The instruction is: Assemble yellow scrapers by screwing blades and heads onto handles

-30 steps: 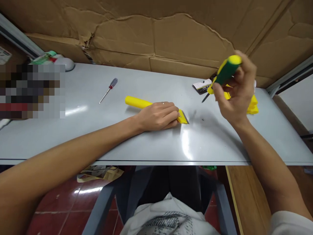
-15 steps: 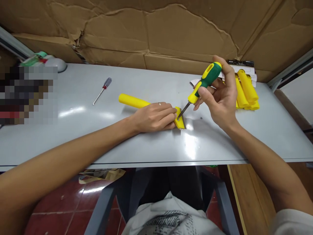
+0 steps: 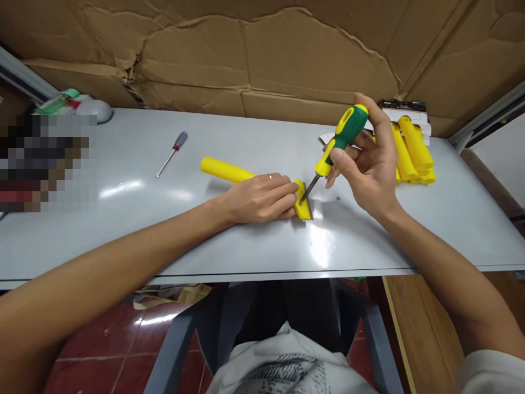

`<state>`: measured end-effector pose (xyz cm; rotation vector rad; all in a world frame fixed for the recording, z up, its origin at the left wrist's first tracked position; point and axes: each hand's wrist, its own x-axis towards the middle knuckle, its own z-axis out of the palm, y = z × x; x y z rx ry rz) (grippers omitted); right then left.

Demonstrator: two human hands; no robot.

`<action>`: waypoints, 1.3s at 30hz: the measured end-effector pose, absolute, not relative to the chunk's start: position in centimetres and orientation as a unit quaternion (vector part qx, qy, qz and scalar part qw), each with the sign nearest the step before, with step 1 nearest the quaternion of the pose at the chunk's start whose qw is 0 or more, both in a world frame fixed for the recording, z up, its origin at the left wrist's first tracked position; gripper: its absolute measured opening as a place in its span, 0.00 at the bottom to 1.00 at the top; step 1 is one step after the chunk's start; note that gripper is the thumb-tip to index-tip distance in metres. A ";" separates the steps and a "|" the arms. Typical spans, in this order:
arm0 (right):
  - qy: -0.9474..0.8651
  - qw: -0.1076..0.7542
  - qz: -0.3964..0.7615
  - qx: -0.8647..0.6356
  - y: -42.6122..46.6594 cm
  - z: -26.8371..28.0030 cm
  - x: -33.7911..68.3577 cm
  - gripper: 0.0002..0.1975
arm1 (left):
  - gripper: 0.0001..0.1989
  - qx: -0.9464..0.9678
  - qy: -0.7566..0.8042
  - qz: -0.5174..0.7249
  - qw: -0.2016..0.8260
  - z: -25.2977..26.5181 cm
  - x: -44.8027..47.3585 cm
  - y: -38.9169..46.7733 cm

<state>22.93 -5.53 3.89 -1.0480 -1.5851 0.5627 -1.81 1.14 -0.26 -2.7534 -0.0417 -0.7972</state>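
A yellow scraper (image 3: 227, 169) with a long round handle lies on the grey tabletop (image 3: 246, 251). My left hand (image 3: 266, 198) is closed over it near its head, and a dark blade edge shows along the head's right side. In my right hand (image 3: 369, 158) is a green and yellow screwdriver (image 3: 348, 128), tilted, gripped by its handle between thumb and fingers. Its tip meets a small screw in the scraper's head. Just to the right, a tiny screw or nut (image 3: 338, 198) rests on the table.
A second screwdriver (image 3: 179, 140) with a clear grey handle lies at the left. Several yellow scrapers (image 3: 416, 145) are piled at the back right beside white packaging (image 3: 410, 119). A computer mouse-like white object (image 3: 100, 111) sits at the back left. Cardboard (image 3: 287, 60) stands behind the table.
The screwdriver's handle has shifted slightly left, its tip still at the screw. My left hand keeps its hold on the scraper; the whole view has drifted a little.
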 end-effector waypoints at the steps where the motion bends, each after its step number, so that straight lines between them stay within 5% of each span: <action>1: -0.670 0.549 0.235 -0.441 -5.6 3.9 22.9 0.44 | 0.16 -0.953 -0.015 -0.270 0.139 -0.3 -1.8 1.1; 20: -0.672 0.548 0.274 -0.415 -5.8 4.8 23.1 0.46 | 0.16 -0.957 -0.015 -0.212 0.195 0.0 -1.7 0.7; 24: -0.665 0.563 0.241 -0.427 -5.9 4.8 22.7 0.41 | 0.15 -0.954 -0.006 -0.241 0.178 0.0 -1.7 0.7; 31: -0.653 0.665 0.191 -0.308 -4.1 3.9 22.7 0.24 | 0.16 -0.911 0.040 -0.293 0.288 0.1 -1.4 0.8; 39: -0.715 0.591 0.285 -0.242 -3.5 4.5 24.2 0.28 | 0.17 -0.909 0.033 -0.292 0.296 0.3 -1.4 0.7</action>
